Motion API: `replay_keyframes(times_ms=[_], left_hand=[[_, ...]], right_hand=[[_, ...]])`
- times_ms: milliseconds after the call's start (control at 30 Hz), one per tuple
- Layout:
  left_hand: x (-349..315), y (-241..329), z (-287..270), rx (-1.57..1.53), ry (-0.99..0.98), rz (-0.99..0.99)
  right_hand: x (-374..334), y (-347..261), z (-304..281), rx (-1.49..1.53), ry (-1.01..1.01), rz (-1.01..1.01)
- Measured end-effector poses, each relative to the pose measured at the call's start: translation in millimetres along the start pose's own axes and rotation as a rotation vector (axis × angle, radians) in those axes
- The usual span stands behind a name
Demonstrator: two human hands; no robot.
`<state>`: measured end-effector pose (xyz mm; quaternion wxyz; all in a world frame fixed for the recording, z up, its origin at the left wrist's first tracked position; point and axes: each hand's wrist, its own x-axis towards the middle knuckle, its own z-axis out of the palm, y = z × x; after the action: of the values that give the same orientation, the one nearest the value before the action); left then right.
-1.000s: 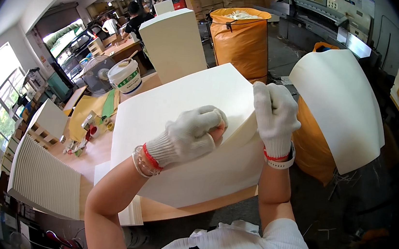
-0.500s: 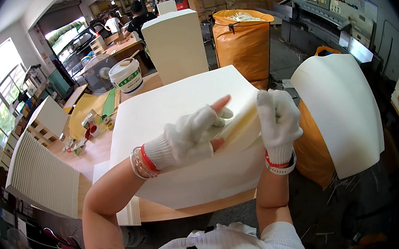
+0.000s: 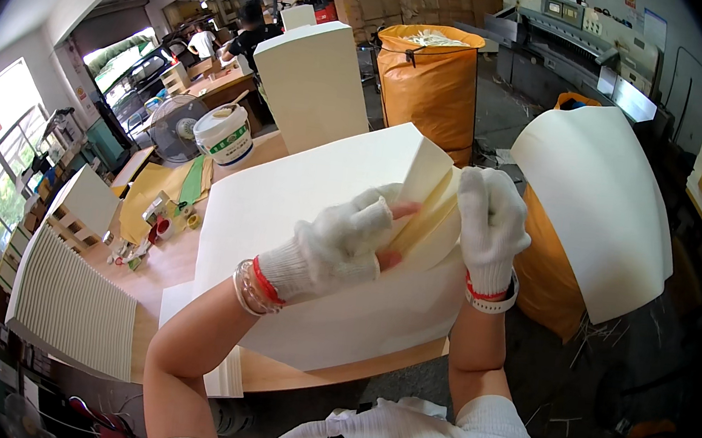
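Observation:
A big stack of white paper sheets lies in front of me, its right edge lifted and curved upward. My right hand, in a white knitted glove, is closed at that raised edge and grips the sheets; its fingertips are hidden. My left hand, in a glove with bare thumb and fingertip, lies over the stack with its fingers apart. Its bare tips reach a yellowish band along the bent edge; I cannot tell whether this is a strip or the sheets' edges.
A tall white stack and a white bucket stand beyond. At left lie a ridged, fanned stack and yellow paper. An orange bag stands behind, and a curved white sheet pile sits at right. People work in the background.
My left hand has come slightly right, its fingertips now at the yellowish band. The raised edge is bent more sharply, and my right hand has shifted a little lower.

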<state>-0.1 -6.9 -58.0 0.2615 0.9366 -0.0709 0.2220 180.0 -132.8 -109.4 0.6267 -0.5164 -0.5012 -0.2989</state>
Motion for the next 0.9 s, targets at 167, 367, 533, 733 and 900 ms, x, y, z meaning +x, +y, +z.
replay_keyframes(times_ms=[167, 367, 533, 733, 900], left_hand=[[-2, -5, -3, 0.074, -0.114, -0.002], [-4, -7, 8, -0.027, 0.018, 0.004], [-1, -1, 2, -0.022, -0.040, 0.005], [0, -7, 3, 0.026, -0.052, 0.031], [-3, -4, 4, -0.012, -0.039, -0.054]], right_hand=[[1, -3, 5, 0.040, 0.021, 0.085], [2, -7, 5, 0.001, 0.024, 0.052], [1, -2, 2, 0.049, -0.002, 0.085], [2, -4, 5, 0.033, 0.016, 0.115], [3, -8, 5, 0.054, 0.038, 0.118]])
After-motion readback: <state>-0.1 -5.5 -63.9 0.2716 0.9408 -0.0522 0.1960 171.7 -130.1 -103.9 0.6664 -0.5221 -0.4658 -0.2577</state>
